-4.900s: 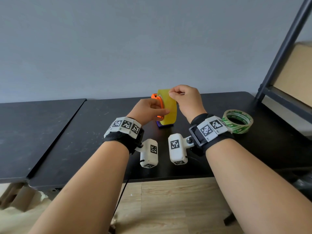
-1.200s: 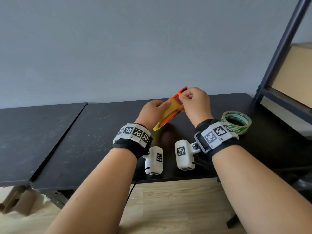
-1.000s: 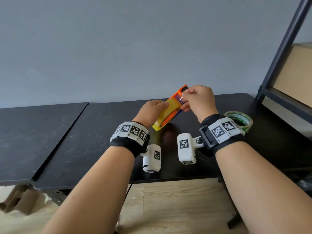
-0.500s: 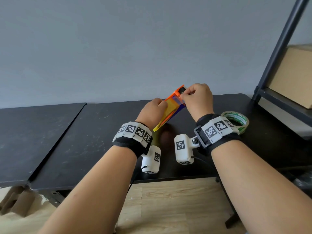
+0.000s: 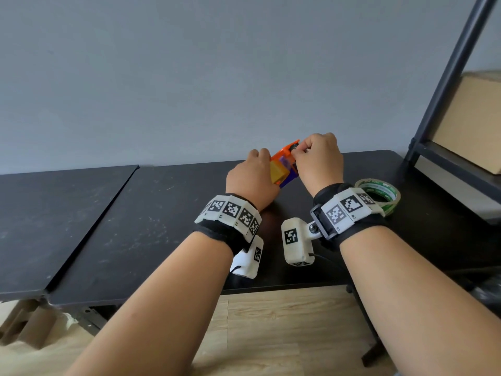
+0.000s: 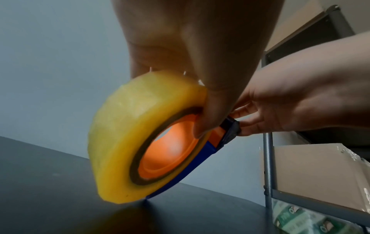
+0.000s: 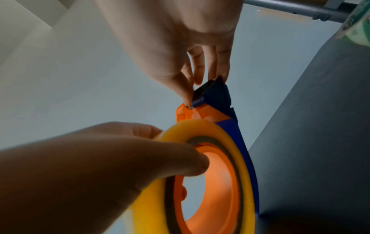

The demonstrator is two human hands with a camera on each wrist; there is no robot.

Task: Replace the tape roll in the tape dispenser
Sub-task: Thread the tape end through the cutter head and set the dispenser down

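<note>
Black table (image 5: 162,226) against grey wall, tape dispenser (image 6: 180,155) with yellow roll (image 6: 128,134) held tilted above it, gripped by left hand (image 5: 252,180), cutter end pinched by right hand (image 5: 320,161), green-printed roll (image 5: 379,192) laid just beside.

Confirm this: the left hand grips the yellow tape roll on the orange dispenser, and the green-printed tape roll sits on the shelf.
One error: the green-printed tape roll lies on the black table, as the head view shows. The left hand does grip the yellow tape roll on the orange dispenser.
</note>
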